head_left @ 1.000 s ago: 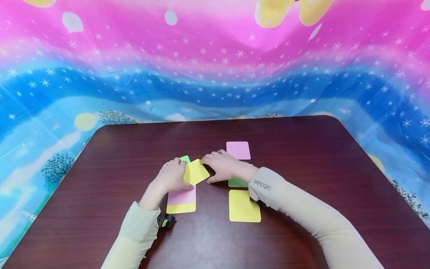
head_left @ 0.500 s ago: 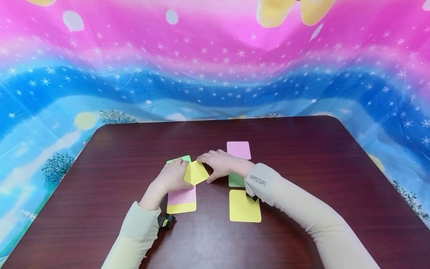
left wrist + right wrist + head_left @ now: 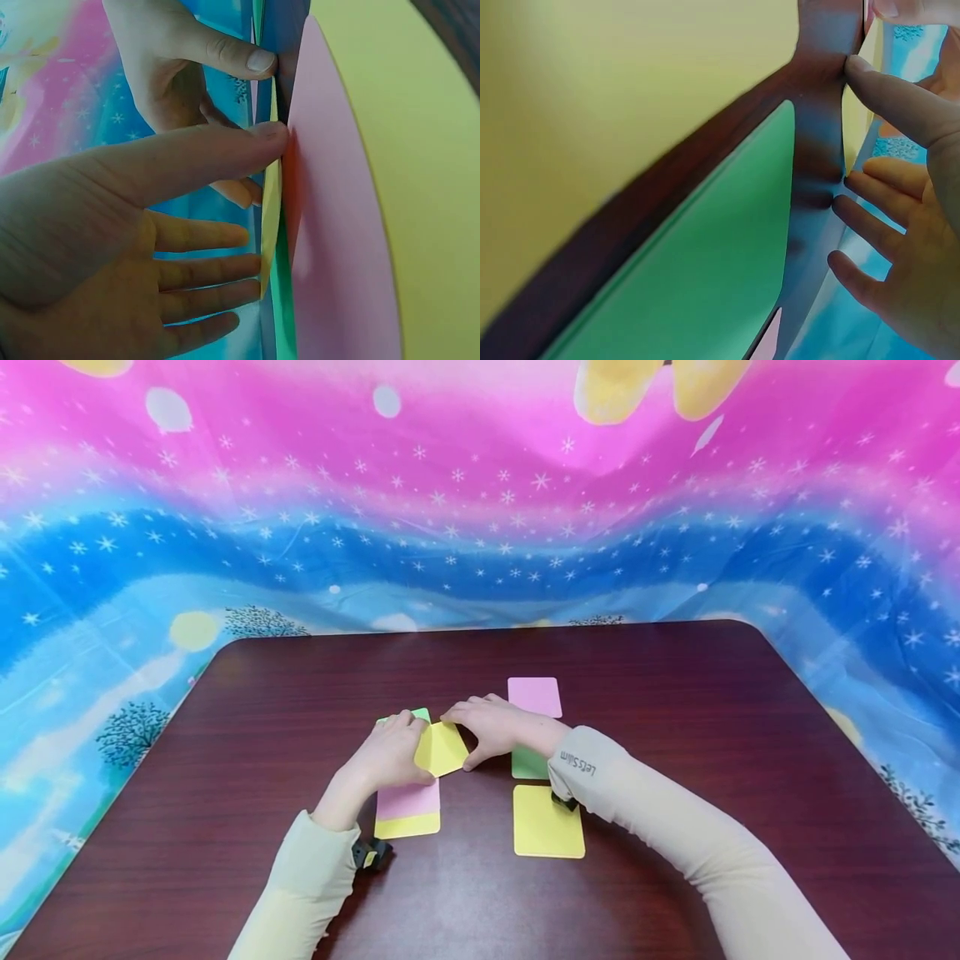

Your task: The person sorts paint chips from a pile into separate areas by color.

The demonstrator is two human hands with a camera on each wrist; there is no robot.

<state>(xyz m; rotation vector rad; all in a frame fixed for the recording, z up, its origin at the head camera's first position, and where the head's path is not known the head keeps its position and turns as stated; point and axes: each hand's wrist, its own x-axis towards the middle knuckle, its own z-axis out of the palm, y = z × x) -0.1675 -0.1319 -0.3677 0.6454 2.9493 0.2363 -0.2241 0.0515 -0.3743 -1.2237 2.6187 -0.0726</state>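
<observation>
In the head view, my left hand (image 3: 384,753) and right hand (image 3: 487,727) hold a tilted yellow card (image 3: 448,748) at its opposite sides. A faint line crosses this card. Each thumb lies at its near edge and the fingertips at its far edge, clearest in the left wrist view, where the left fingers (image 3: 202,270) reach out fairly straight. Beneath it, partly hidden by the left hand, are a green card (image 3: 422,715) and a pink card (image 3: 408,800). The pink one overlaps another yellow card (image 3: 408,827), whose near strip shows.
To the right, a pink card (image 3: 534,697), a green card (image 3: 529,765) and a yellow card (image 3: 547,827) lie in a column, partly under the right forearm. The dark brown table (image 3: 645,693) meets a colourful snowflake cloth (image 3: 480,527) at the back and sides.
The right hand and forearm have shifted slightly left from a second ago. Otherwise both hands stay at the tilted yellow card, and the other cards lie as before.
</observation>
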